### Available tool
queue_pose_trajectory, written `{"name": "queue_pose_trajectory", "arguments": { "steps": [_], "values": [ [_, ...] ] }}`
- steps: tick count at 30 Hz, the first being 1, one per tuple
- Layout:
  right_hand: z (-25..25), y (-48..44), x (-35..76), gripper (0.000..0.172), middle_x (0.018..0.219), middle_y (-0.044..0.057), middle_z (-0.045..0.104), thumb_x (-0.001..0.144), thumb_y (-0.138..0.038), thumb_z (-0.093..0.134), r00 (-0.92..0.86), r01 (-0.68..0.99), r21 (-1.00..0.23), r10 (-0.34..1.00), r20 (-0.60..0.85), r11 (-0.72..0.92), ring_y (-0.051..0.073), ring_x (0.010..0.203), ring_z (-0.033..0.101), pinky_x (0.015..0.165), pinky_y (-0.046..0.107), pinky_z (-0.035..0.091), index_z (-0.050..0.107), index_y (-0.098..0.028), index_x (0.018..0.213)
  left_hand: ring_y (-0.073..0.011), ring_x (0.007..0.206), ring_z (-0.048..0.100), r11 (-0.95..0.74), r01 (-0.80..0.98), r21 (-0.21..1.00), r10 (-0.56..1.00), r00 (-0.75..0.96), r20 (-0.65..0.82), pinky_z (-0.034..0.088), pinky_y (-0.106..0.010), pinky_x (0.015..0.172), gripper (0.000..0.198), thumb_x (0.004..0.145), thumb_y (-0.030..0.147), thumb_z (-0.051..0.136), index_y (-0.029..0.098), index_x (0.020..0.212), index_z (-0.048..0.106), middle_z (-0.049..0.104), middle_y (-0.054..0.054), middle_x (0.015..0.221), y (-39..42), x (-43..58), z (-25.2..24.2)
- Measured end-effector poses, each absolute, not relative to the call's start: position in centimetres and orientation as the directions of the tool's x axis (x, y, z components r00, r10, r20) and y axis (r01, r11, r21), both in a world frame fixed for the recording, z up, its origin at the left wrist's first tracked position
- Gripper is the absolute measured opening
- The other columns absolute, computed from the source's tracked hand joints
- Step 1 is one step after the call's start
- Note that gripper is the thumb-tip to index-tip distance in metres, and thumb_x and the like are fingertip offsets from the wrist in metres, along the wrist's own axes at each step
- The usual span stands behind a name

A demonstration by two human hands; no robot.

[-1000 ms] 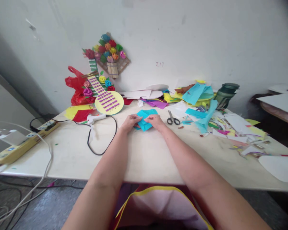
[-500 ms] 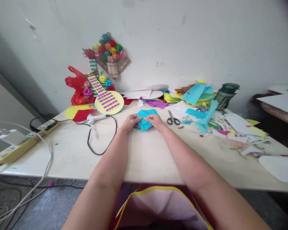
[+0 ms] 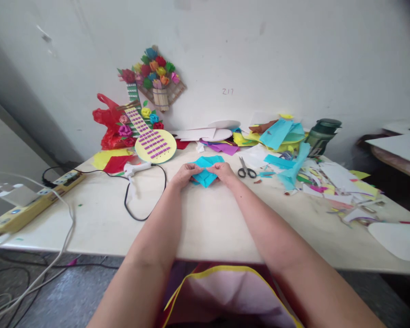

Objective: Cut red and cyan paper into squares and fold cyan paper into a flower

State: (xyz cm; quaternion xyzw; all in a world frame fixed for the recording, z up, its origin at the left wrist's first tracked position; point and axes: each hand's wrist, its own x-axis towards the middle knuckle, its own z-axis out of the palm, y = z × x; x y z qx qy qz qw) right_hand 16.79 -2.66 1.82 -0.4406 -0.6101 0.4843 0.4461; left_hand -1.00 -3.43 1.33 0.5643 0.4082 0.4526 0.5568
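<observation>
A folded piece of bright blue paper (image 3: 207,176) is held just above the table, between my two hands. My left hand (image 3: 185,174) is closed on its left side, thumb on top. On the right side my right hand (image 3: 224,172) pinches it the same way. The fingers beneath the paper are mostly hidden. Black-handled scissors (image 3: 247,170) lie a little to the right of my right hand. Left of my left hand rests a white glue gun (image 3: 136,169) with a black cord.
A yellow paper guitar (image 3: 155,146) and paper flowers (image 3: 155,68) stand at the back left. Coloured paper sheets and scraps (image 3: 328,180) spread over the right, near a green bottle (image 3: 323,136). A power strip (image 3: 34,200) with cables lies along the left edge.
My hands have drawn very slightly apart, and the blue paper between them looks a bit flatter and wider. Everything else on the table stays put.
</observation>
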Motion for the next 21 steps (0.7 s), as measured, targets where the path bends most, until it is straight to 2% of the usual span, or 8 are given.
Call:
{"name": "queue_pose_trajectory", "arguments": {
  "steps": [4, 8, 14, 21],
  "values": [
    [1.75, -2.58, 16.94, 0.038, 0.043, -0.004, 0.047, 0.06, -0.053, 0.065, -0.229, 0.079, -0.984, 0.963, 0.14, 0.161, 0.008, 0.041, 0.044, 0.037, 0.02, 0.034, 0.058, -0.016, 0.06, -0.0099, 0.048, 0.051, -0.06, -0.004, 0.998, 0.967, 0.249, 0.059, 0.043, -0.023, 0.047, 0.033, 0.057, 0.039, 0.073, 0.014, 0.063, 0.053, 0.053, 0.002, 0.052, -3.52, -0.96, 1.35],
    [2.02, -2.6, 17.18, 0.048, 0.046, -0.001, 0.052, 0.068, -0.063, 0.052, -0.17, 0.037, -0.996, 0.982, 0.08, 0.087, 0.012, 0.04, 0.05, 0.035, 0.022, 0.034, 0.062, -0.016, 0.068, -0.0094, 0.045, 0.05, -0.082, -0.022, 0.996, 0.971, 0.225, 0.085, 0.043, -0.023, 0.046, 0.032, 0.058, 0.039, 0.073, 0.014, 0.065, 0.054, 0.052, 0.003, 0.051, -3.45, -0.97, 1.21],
    [2.21, -2.7, 17.27, 0.036, 0.043, -0.002, 0.049, 0.061, -0.048, 0.066, -0.184, 0.056, -0.993, 0.979, 0.09, 0.102, 0.012, 0.04, 0.05, 0.036, 0.022, 0.033, 0.049, -0.018, 0.051, -0.0097, 0.045, 0.051, -0.084, -0.035, 0.996, 0.972, 0.215, 0.09, 0.045, -0.023, 0.045, 0.032, 0.059, 0.039, 0.073, 0.015, 0.066, 0.054, 0.053, 0.003, 0.052, -3.52, -0.89, 1.31],
    [1.83, -2.48, 17.25, 0.032, 0.041, -0.006, 0.044, 0.059, -0.042, 0.068, -0.188, 0.028, -0.982, 0.966, 0.176, 0.185, 0.008, 0.039, 0.042, 0.04, 0.022, 0.034, 0.048, -0.019, 0.049, -0.0118, 0.051, 0.055, -0.047, -0.022, 0.999, 0.96, 0.277, 0.051, 0.047, -0.025, 0.049, 0.032, 0.059, 0.038, 0.073, 0.013, 0.073, 0.059, 0.058, -0.001, 0.059, -3.67, -0.9, 1.57]
  ]
}}
